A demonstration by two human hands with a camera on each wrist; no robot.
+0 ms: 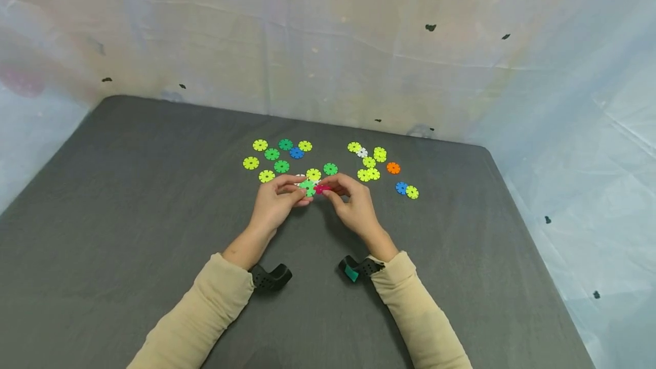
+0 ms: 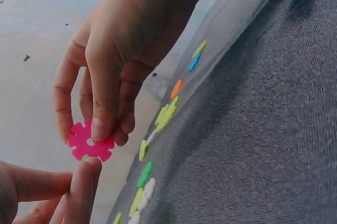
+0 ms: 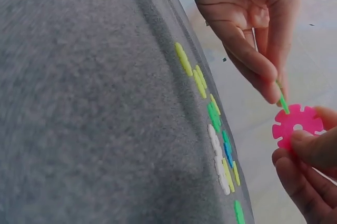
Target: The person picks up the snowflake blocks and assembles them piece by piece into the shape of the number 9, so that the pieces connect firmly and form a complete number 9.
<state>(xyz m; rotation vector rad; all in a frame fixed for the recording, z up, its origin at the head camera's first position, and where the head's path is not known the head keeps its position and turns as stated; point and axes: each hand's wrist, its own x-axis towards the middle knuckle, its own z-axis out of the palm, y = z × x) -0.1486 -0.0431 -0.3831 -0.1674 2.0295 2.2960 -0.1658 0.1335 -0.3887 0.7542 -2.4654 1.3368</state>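
Observation:
My left hand (image 1: 274, 203) pinches a light green notched disc (image 1: 307, 188) between thumb and fingers. The right hand (image 1: 355, 205) pinches a pink notched disc (image 2: 79, 142) with a small round hole at its middle. Both discs are raised in front of me, over the table. In the right wrist view the green disc, seen edge-on, meets the rim of the pink disc (image 3: 283, 129) at a steep angle. Whether its edge sits inside a notch, I cannot tell. Fingers cover part of each disc.
Beyond my hands, loose notched discs lie on the grey table (image 1: 154, 215): several yellow and green, a blue disc (image 1: 296, 153), a white disc (image 1: 361, 152) and, to the right, an orange disc (image 1: 393, 168). A pale sheet (image 1: 328, 44) hangs behind the table.

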